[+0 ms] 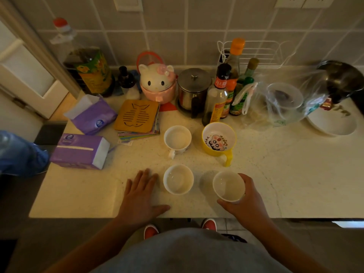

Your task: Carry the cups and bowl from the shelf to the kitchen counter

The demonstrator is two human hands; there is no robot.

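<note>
The pale speckled tabletop (275, 174) carries two white cups (178, 179) near the front edge, a white mug (177, 139) and a yellow bowl (219, 138) behind them. Two purple tissue packs (80, 150), a fish-pattern trivet (136, 115), bottles (216, 95) and a steel pot (192, 89) stand further back.

Along the tiled wall we saw a big oil bottle (89, 70), a cat-shaped pink container (157, 83), a lidded steel pot (193, 89) and a cluster of sauce bottles (228, 89) — all close together. Nearer us lay two purple tissue packs (78, 150), a fish-pattern trivet (136, 116) on a stack of cards, and — farther right — a clear plastic bag (281, 103).
</note>
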